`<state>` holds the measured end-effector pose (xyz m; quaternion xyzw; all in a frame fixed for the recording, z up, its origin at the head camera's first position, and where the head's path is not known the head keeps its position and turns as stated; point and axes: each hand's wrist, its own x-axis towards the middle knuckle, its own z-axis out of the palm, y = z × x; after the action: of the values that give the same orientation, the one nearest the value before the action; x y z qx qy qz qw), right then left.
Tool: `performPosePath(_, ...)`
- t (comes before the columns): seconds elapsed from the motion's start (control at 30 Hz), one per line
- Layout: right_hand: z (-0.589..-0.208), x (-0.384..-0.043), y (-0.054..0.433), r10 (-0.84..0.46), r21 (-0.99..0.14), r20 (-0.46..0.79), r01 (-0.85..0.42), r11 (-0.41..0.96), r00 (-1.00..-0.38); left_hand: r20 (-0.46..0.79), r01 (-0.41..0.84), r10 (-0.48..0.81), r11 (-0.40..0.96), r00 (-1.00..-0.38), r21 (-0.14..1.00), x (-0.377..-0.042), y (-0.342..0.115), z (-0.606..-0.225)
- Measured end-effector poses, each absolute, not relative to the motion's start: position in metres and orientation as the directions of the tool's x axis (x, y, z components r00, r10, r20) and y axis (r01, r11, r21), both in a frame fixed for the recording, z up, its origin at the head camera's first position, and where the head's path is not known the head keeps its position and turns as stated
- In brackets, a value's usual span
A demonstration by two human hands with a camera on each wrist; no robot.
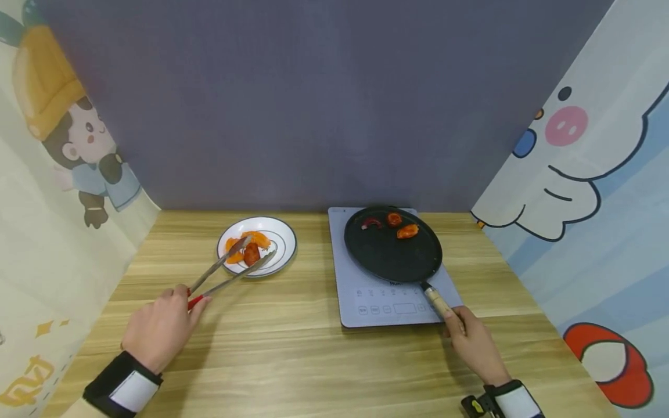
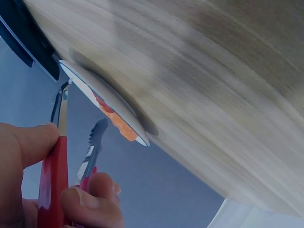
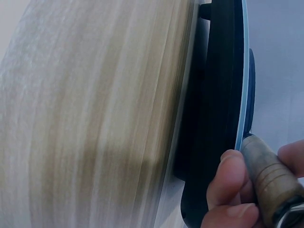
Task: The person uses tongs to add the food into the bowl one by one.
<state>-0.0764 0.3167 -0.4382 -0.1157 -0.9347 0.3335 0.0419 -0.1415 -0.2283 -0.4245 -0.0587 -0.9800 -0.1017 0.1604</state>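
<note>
My left hand (image 1: 161, 326) grips metal tongs (image 1: 213, 269) by their red handles (image 2: 53, 185). The tong tips are spread apart over a white plate (image 1: 286, 239) with a dark rim. On this plate lie orange food pieces (image 1: 257, 238) and a darker reddish piece (image 1: 251, 254), which sits between the tong arms. My right hand (image 1: 477, 342) holds the wooden handle (image 1: 438, 302) of a flat black pan (image 1: 397, 255), its fingers and thumb around the wood in the right wrist view. Near the pan's far edge are two orange-red pieces (image 1: 407, 231) and a dark red curved piece (image 1: 371, 223).
Beneath the pan is a light grey induction cooktop (image 1: 360, 313) with a marked control panel. Both stand on a wood-grain table (image 1: 292, 360). A dark grey wall panel (image 1: 313, 104) rises at the back, and cartoon-printed curtains (image 1: 585, 220) flank the table.
</note>
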Motion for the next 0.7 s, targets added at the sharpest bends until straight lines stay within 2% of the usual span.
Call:
performPosePath(0.3, -0.438, -0.0775, 0.3155, 0.253, -0.624, -0.012, 0.205, 0.754, -0.967, 0.289, 0.141, 0.088, 0.976, -0.953, 0.168, -0.1433, -0.225, -0.4206)
performPosePath(0.7, -0.4366, -0.0774, 0.3153, 0.25, -0.634, -0.036, 0.215, 0.742, -0.968, 0.303, 0.126, 0.069, 0.977, -0.951, 0.173, -0.1471, -0.2243, -0.4244)
